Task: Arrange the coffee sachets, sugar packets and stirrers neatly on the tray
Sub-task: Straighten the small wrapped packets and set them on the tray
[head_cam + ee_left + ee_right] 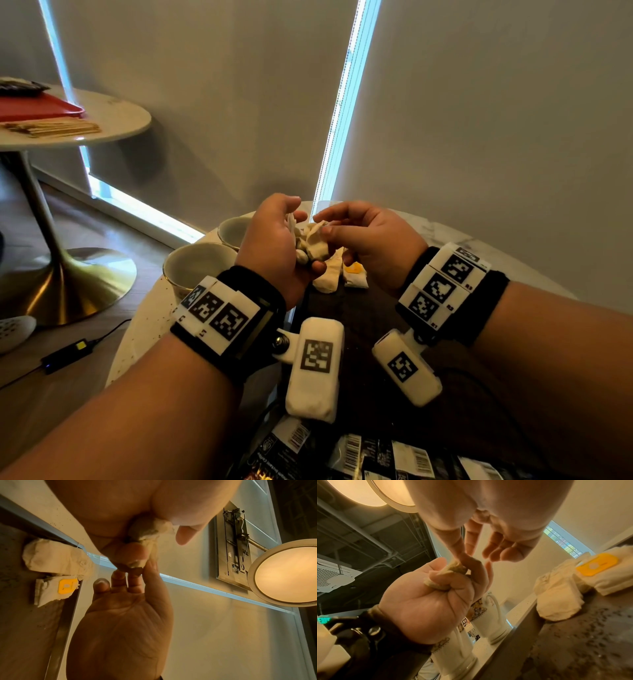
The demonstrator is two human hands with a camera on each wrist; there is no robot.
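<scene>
A crumpled cream paper packet (313,241) is held above the dark tray (373,308), the left hand (274,243) curled round it and the right hand (370,236) pinching its top. Only the head view shows black coffee sachets (370,455) (barcoded) at the tray's near edge; the right wrist view shows two empty cups (489,618) beside it.

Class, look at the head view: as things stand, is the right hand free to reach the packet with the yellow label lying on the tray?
Probably not straight away. The right hand is pinching the crumpled packet that the left hand grips. The yellow-label packet lies uncovered just below it on the tray, so once it lets go the way looks free.
</scene>
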